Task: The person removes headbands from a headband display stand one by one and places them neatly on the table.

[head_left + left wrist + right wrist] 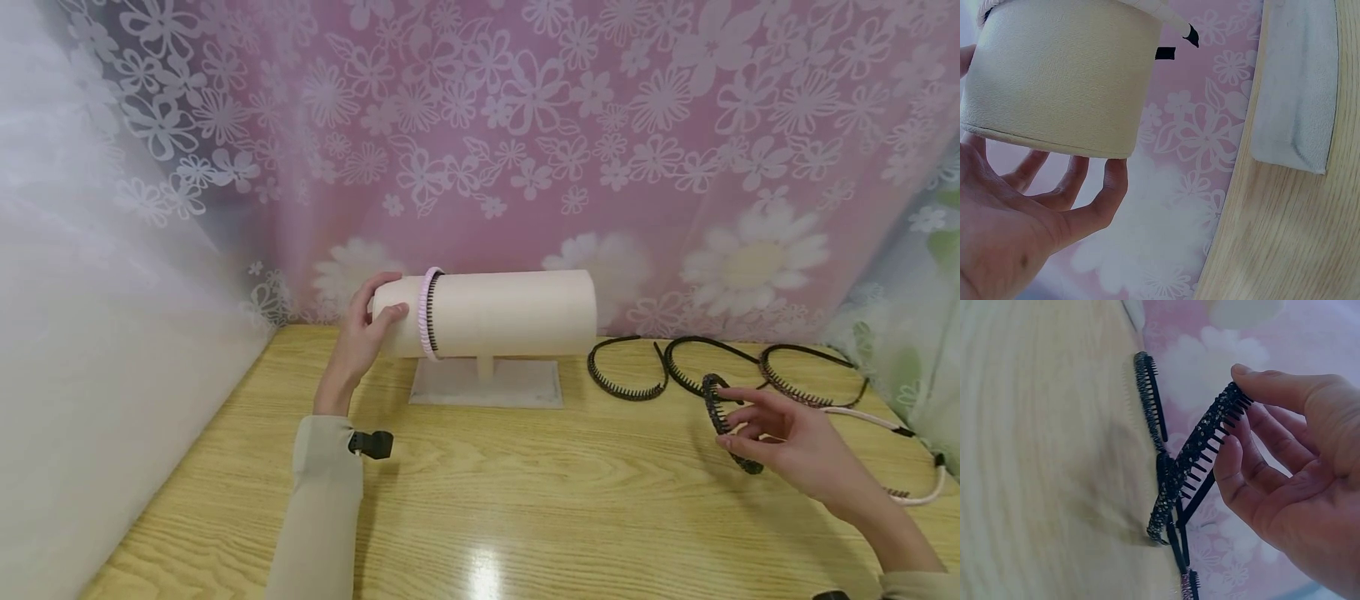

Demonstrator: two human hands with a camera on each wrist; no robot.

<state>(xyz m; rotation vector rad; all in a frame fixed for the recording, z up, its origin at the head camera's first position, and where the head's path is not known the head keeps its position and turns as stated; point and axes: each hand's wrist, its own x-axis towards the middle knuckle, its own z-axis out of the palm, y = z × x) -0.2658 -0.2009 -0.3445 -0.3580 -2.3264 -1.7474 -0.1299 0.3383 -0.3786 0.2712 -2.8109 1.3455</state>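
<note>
My left hand holds the left end of a cream padded roll, the horizontal part of a headband display stand. Its thumb lies on the front and the other fingers reach over the far side; in the left wrist view, fingertips touch the end rim. Round the roll, close to that hand, sits a lilac toothed headband. On the right, my right hand pinches a black glittery toothed headband between thumb and fingers, tilted above the table. The stand's flat grey base rests on the table.
Dark toothed headbands lie along the back right of the wooden table, one nearest the stand. A pale pink headband lies farther right, partly behind my right arm. A pink floral curtain hangs right behind the table.
</note>
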